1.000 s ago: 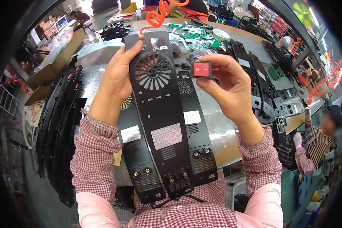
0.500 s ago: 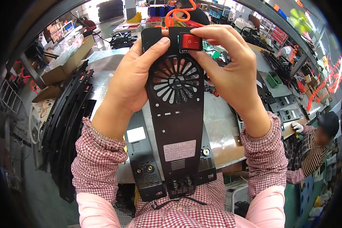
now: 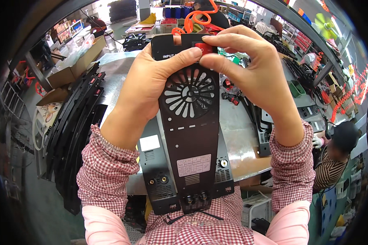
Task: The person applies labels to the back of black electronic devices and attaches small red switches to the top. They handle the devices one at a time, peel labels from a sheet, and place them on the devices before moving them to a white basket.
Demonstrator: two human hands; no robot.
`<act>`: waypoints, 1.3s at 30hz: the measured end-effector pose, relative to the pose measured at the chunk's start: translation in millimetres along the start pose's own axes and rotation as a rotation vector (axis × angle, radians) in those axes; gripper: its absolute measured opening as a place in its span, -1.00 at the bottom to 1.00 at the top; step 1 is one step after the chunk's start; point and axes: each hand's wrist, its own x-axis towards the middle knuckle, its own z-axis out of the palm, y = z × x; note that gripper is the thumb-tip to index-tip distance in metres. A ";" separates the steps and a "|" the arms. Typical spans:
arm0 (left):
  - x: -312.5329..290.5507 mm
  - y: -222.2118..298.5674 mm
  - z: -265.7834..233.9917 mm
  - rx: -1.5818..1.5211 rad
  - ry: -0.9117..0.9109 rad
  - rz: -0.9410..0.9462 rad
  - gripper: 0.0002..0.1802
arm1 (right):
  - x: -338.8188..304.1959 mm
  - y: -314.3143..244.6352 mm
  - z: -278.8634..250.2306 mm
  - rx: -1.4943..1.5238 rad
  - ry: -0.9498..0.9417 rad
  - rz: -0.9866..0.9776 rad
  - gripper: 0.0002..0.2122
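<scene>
A long black metal panel (image 3: 192, 141) with a fan grille (image 3: 189, 93) and a pale label stands tilted before me, its lower end against my apron. My left hand (image 3: 151, 83) grips its upper left edge, thumb laid across the front onto a red rocker switch (image 3: 203, 48). That switch sits at the panel's upper right corner, partly covered by fingers. My right hand (image 3: 249, 61) pinches the switch's right side between thumb and fingers. Beneath the panel lie two more dark panels, one at left (image 3: 154, 163) and one at right (image 3: 225, 169).
Many curved black panels (image 3: 71, 134) are stacked at the left of the metal table (image 3: 239, 157). More panels (image 3: 262, 136) and a green bin (image 3: 296, 88) are on the right. An orange coiled hose (image 3: 198, 18) hangs ahead. A co-worker (image 3: 335, 159) in a dark cap is at far right.
My left thumb has moved right, from the panel's top onto the red switch. My right hand has shifted slightly, and its fingers now cover more of the switch. The co-worker has leaned differently.
</scene>
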 end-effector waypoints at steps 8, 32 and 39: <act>-5.9 12.8 7.2 -0.038 -0.026 0.035 -0.69 | -2.7 -1.9 13.5 0.789 -0.126 0.631 -0.45; 16.6 -31.7 -26.7 0.096 0.138 -0.052 -0.66 | -20.1 37.8 56.4 0.658 -0.093 0.761 -0.51; 39.0 -134.2 -129.3 0.472 0.468 -0.288 -0.39 | -173.3 204.2 73.4 -0.350 -0.162 0.861 -0.67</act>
